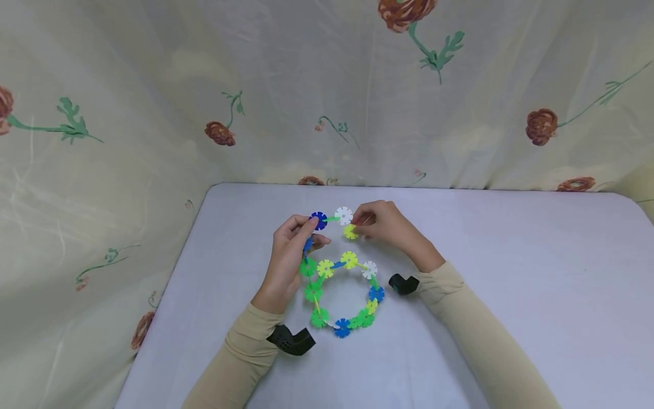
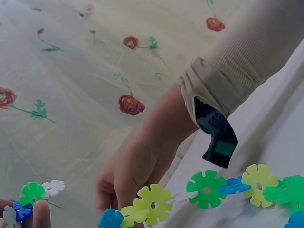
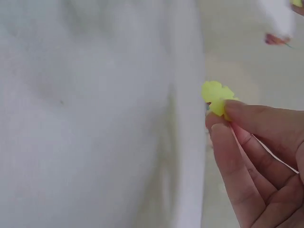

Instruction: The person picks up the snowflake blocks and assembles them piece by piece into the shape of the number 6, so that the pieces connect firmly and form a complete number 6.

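My left hand [image 1: 286, 258] pinches a dark blue notched plastic disc [image 1: 319, 221] between thumb and fingers. From that disc, a green disc seen edge-on leads to a white disc [image 1: 344, 216]. Below, a blue disc [image 1: 307, 245], partly covered by the hand, and a green disc [image 1: 307, 267] run down toward a ring of linked discs [image 1: 314, 292]. Thumb and fingertips of my right hand [image 1: 384, 227] pinch a yellow disc [image 1: 350, 232] just under the white one; the yellow disc [image 3: 217, 97] also shows in the right wrist view.
A white-covered table [image 1: 485, 295] lies under the ring. Behind and to the left hangs a flowered cloth [image 1: 286, 102]. Black devices sit at both wrists, the left one [image 1: 292, 340] near the ring's lower left, the right one [image 1: 403, 284] beside its right side.
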`<state>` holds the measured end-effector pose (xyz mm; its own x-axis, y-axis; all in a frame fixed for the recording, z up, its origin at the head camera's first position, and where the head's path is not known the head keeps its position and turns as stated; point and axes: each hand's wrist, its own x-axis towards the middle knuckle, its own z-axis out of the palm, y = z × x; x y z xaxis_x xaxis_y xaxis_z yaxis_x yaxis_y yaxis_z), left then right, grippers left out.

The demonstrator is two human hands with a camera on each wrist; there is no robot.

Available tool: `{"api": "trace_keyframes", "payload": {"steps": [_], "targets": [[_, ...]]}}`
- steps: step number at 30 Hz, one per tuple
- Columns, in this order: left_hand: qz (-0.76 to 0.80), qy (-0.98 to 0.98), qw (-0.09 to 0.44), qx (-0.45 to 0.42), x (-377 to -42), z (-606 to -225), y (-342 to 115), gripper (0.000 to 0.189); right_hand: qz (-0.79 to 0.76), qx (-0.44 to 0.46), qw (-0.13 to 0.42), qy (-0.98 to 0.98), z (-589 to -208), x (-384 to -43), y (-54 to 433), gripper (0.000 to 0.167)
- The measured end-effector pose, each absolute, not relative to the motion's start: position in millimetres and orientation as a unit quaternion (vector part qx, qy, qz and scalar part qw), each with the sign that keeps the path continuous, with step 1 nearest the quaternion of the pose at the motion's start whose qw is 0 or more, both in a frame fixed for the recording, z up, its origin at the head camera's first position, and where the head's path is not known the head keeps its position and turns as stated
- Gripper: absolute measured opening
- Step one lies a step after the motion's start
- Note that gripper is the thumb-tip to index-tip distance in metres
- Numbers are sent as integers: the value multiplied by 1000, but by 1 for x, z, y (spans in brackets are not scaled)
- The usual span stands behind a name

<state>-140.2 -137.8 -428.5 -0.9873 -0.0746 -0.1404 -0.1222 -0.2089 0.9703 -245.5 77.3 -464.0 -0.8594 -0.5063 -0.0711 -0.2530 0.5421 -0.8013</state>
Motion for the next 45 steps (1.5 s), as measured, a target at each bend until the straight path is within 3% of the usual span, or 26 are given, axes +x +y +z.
{"api": "trace_keyframes", "payload": {"steps": [8, 17, 26, 33, 45], "targets": [[773, 630, 12, -77, -140, -430, -138, 15, -516, -164, 180, 821, -456, -228, 101, 16], [770, 633, 12, -78, -140, -432, -139, 14, -553, -166, 182, 796, -447, -208, 120, 18], [773, 630, 14, -79, -140, -430, -139, 13, -588, -175, 85, 786, -435, -199, 123, 27], [772, 630, 20, -80, -140, -428, -137, 14, -611, -198, -14, 767, -432, -192, 114, 17], [770, 632, 29, -82, -139, -430, -135, 15, -583, -225, -57, 778, -434, -188, 108, 11]]}}
